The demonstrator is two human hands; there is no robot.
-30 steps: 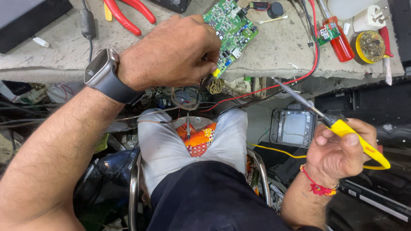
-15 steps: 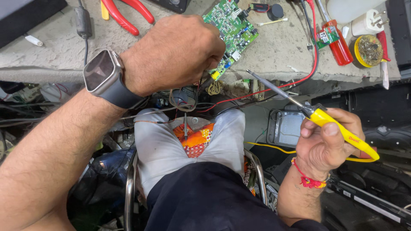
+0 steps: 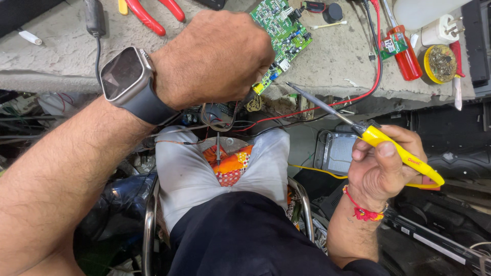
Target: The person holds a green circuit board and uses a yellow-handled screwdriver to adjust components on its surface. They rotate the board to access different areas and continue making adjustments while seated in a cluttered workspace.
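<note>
My left hand (image 3: 212, 59) is closed in a fist-like grip over the near end of the green circuit board (image 3: 284, 30), which lies on the desk (image 3: 337, 59) edge and sticks out beyond my knuckles. My right hand (image 3: 383, 171) grips the yellow soldering iron (image 3: 388, 143), its tip pointing toward the board's near corner but apart from it; 1 red wire (image 3: 376, 76) runs beyond the tip.

Bare bench strip (image 3: 332, 61) betw circuit board (image 3: 281, 30) & red wire (image 3: 376, 76), tin (image 3: 440, 64) crowds rt edge
</note>
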